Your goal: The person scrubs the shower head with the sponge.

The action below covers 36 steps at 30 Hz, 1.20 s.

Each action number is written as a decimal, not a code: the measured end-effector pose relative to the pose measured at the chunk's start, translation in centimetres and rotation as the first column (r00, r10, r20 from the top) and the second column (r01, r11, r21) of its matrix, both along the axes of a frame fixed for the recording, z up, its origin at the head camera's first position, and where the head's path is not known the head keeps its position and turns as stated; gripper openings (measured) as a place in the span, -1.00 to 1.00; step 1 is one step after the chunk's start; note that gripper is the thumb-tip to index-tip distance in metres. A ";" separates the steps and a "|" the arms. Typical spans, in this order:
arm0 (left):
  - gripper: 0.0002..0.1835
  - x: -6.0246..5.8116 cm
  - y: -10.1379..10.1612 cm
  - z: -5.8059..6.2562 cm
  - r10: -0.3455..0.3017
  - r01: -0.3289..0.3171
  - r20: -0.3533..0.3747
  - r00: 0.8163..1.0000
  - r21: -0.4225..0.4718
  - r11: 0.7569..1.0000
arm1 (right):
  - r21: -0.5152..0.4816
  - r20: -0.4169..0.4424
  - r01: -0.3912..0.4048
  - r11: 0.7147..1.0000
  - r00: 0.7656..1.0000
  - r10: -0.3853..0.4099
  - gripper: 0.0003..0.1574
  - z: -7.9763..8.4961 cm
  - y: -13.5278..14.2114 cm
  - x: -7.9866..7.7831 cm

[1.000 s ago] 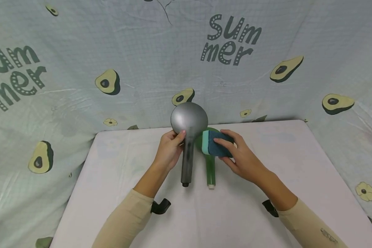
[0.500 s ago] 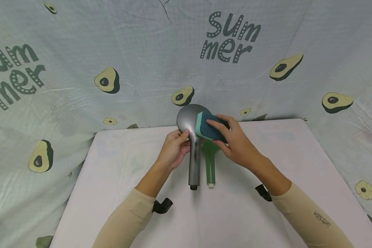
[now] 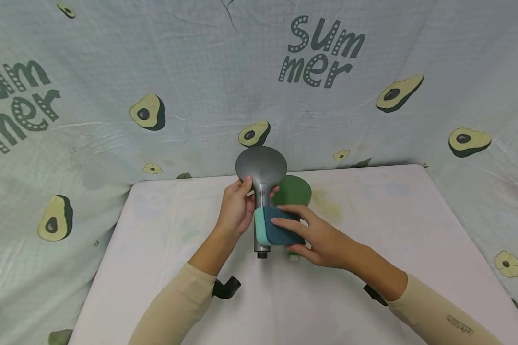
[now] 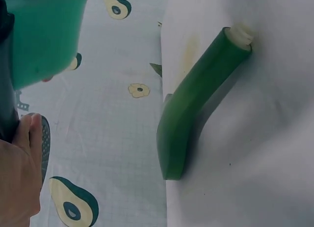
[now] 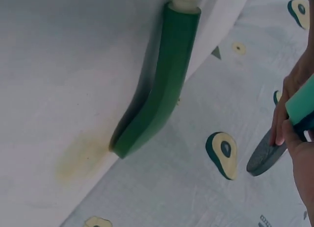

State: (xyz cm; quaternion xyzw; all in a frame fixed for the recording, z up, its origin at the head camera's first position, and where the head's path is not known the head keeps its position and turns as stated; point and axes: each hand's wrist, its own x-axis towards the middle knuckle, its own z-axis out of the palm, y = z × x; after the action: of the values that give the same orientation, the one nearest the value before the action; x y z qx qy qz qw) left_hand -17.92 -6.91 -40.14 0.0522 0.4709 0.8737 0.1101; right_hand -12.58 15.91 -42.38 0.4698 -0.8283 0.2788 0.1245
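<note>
A grey shower head (image 3: 261, 164) is held up by my left hand (image 3: 236, 207), thumb on its front at the neck and fingers behind. My right hand (image 3: 317, 235) grips a sponge (image 3: 285, 227) with a teal foam side and a dark blue scouring side. Its foam overlaps the shower head's handle in the head view, covering the handle's middle. Behind the sponge lies a green shower head (image 3: 294, 190) on the table, its handle mostly hidden from above. Both wrist views show that green shower head whole, with a pale threaded end (image 5: 184, 1).
The white table (image 3: 349, 297) runs back to a hanging cloth (image 3: 198, 86) printed with avocados. Black wrist-camera mounts (image 3: 226, 288) stick out by both forearms. A yellowish stain (image 3: 328, 203) marks the table right of the green shower head.
My right hand brought the sponge left and up onto the grey shower head's round head, then down to its handle. The grey shower head shifted right, then back left.
</note>
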 end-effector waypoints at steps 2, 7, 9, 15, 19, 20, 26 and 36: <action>-0.47 -0.1 -0.1 0.1 -0.009 0.009 -0.022 1.000 -0.002 1.000 | 0.009 -0.032 -0.018 1.000 0.999 0.018 -0.18 -0.1 0.2 0.2; -0.49 -0.2 0.2 0.2 0.006 -0.006 -0.036 0.999 -0.014 1.000 | 0.036 -0.132 0.076 0.996 0.989 -0.070 -0.04 0.4 0.0 -0.4; -0.52 -0.1 0.4 0.2 0.022 -0.023 -0.031 0.999 -0.044 0.999 | 0.035 -0.173 0.136 0.990 0.977 -0.128 -0.03 0.8 -0.2 -1.1; -0.57 0.2 1.1 0.3 0.037 -0.040 -0.033 0.999 -0.105 0.994 | 0.001 -0.209 0.278 0.960 0.939 -0.272 -0.11 2.8 -0.3 -3.4; -0.53 0.4 1.2 0.5 0.035 -0.039 -0.040 0.999 -0.109 0.993 | 0.027 -0.209 0.294 0.956 0.936 -0.282 -0.13 3.7 -0.2 -4.2; -0.53 0.4 1.2 0.5 0.035 -0.040 -0.041 0.999 -0.117 0.992 | 0.042 -0.216 0.283 0.958 0.939 -0.268 -0.13 3.9 -0.2 -4.2; -0.57 0.5 1.1 0.4 0.070 -0.076 -0.043 0.997 -0.182 0.980 | 0.178 -0.316 0.218 0.960 0.936 -0.154 -0.14 4.0 -0.7 -2.7; -0.60 0.0 0.6 -0.1 0.147 -0.151 -0.033 0.989 -0.249 0.957 | 0.376 -0.347 0.084 0.923 0.936 0.056 -0.28 2.0 -1.9 1.4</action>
State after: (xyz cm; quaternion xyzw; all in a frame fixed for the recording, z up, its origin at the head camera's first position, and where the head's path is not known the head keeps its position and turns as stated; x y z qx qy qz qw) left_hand -17.95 -6.28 -40.22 0.0085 0.5807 0.8127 0.0462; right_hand -11.23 14.01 -40.42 0.5212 -0.8344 0.0215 0.1779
